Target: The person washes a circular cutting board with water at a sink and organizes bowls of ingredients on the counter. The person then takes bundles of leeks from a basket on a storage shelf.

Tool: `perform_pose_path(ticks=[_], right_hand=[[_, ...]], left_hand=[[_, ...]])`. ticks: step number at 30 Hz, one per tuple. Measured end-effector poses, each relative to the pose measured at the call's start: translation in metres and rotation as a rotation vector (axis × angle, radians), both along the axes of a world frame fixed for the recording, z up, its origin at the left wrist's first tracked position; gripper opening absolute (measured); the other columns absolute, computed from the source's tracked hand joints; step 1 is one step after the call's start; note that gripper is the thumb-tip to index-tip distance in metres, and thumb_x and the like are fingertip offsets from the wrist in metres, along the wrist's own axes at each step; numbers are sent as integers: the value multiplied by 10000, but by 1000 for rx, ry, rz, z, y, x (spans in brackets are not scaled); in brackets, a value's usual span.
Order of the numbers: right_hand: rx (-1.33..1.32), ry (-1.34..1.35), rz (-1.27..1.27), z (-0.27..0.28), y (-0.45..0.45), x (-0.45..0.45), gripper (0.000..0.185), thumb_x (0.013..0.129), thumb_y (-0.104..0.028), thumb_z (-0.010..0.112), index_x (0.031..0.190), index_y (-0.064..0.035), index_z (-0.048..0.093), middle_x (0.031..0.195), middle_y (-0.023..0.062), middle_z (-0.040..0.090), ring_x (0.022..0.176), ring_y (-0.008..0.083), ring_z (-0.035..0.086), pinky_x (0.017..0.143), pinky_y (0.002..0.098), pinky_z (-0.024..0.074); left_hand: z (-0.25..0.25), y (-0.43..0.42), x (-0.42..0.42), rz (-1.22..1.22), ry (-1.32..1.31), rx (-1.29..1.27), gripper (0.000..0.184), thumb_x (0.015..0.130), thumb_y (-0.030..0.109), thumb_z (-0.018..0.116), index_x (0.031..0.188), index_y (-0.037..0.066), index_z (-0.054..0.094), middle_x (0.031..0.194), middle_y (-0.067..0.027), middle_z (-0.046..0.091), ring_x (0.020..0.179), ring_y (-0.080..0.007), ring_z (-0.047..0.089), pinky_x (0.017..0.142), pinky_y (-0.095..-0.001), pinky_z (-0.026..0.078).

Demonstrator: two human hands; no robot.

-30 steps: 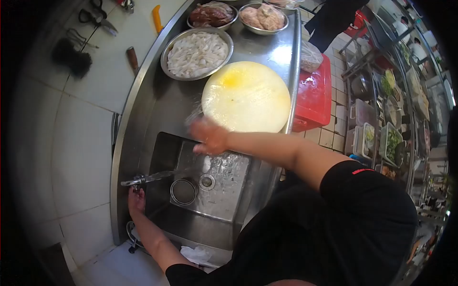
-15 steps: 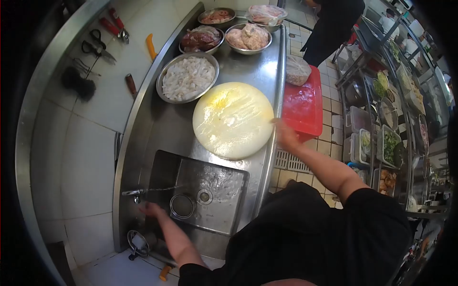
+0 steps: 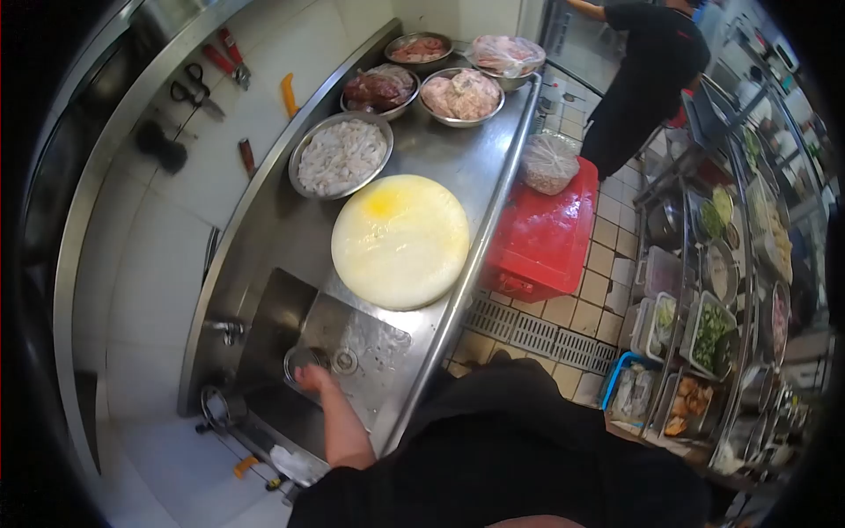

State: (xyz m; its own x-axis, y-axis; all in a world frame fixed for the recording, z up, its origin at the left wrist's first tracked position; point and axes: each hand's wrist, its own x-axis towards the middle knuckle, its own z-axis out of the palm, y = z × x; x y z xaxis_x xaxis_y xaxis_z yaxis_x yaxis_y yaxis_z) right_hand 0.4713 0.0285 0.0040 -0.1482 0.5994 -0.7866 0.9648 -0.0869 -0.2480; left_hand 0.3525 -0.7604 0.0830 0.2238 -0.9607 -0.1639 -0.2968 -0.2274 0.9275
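My left hand [image 3: 313,378] is down in the steel sink [image 3: 290,308], its fingers closed at the near rim of a small round metal container [image 3: 302,359]. This container stands beside the drain [image 3: 345,360]. My right hand is out of view. No water stream shows at the faucet [image 3: 227,331] on the left wall of the sink. A thick, round, pale board [image 3: 401,246] lies wet on the counter beyond the sink, with a yellow patch on it. Behind the board is a metal bowl of white pieces [image 3: 341,157].
More bowls of meat [image 3: 462,95] stand at the counter's far end. A red box [image 3: 541,233] with a bagged item [image 3: 550,164] on top is right of the counter. Another person [image 3: 651,79] stands beyond. Shelves with food containers [image 3: 709,334] line the right. Scissors [image 3: 195,91] hang on the left wall.
My left hand has moved from the faucet to the round container. The water stream has stopped. My right hand has left the board and gone out of view. The camera view has shifted.
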Motion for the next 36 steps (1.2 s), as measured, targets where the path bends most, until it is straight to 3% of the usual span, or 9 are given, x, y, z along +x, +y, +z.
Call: perform_pose_path(ticks=[1,2,8,16,20,24,26,29,36], right_hand=[[-47,27,51,1,0,2,188,898,-181,497,859,-24,591,692,170,605,551,337,622,438,463,486],[-91,51,100,2,1,2,178,897,-179,501,853,-28,584,686,161,593,542,330,613,433,457,481],[-163,246,245,17,36,-58,134,887,-164,520,815,-52,540,649,106,521,488,288,561,398,423,453],[-124,454,-33,50,46,-180,198,940,-186,471,770,-95,515,654,46,492,491,214,517,391,352,366],[-52,455,-80,63,30,-197,133,886,-85,525,763,-105,479,624,21,463,443,190,492,359,308,343],[-123,457,-81,65,18,-198,89,904,-105,526,820,-109,496,695,42,508,515,216,550,388,313,374],[-23,431,-178,15,23,-185,27,919,-122,513,899,-106,505,765,60,536,578,234,579,412,323,398],[72,449,-279,71,-11,-212,141,923,-153,490,806,-81,517,685,67,512,503,240,515,384,385,366],[-58,811,20,121,-32,-358,71,931,-155,534,929,-86,519,753,64,557,531,171,545,395,286,438]], left_hand=[[19,-1,-6,18,166,-4,404,821,33,535,1224,9,534,1165,-162,609,1024,-264,588,888,-393,474],[29,-5,-13,4,14,-48,398,828,49,541,1224,10,543,1168,-143,612,1034,-262,590,906,-385,470],[81,15,-76,-170,254,-66,483,858,54,620,1314,47,462,1203,-151,599,1070,-245,575,897,-367,476],[131,55,-137,-499,545,37,477,835,0,646,1277,72,483,1097,-91,615,959,-176,592,836,-294,488],[160,39,-144,-562,673,41,411,873,63,639,1259,31,499,1096,-102,611,966,-182,591,859,-307,490],[157,4,-147,-564,717,38,352,925,143,601,1249,32,519,1098,-104,608,998,-190,587,903,-328,486],[146,-7,-148,-561,746,66,339,929,144,596,1241,31,527,1103,-107,607,1001,-192,587,905,-328,486],[128,-12,-154,-531,752,117,303,931,135,589,1214,34,549,1099,-113,612,990,-197,596,908,-332,496],[91,-14,-132,-456,851,173,251,931,147,609,1156,42,573,1065,-99,621,1002,-203,591,979,-364,475]])
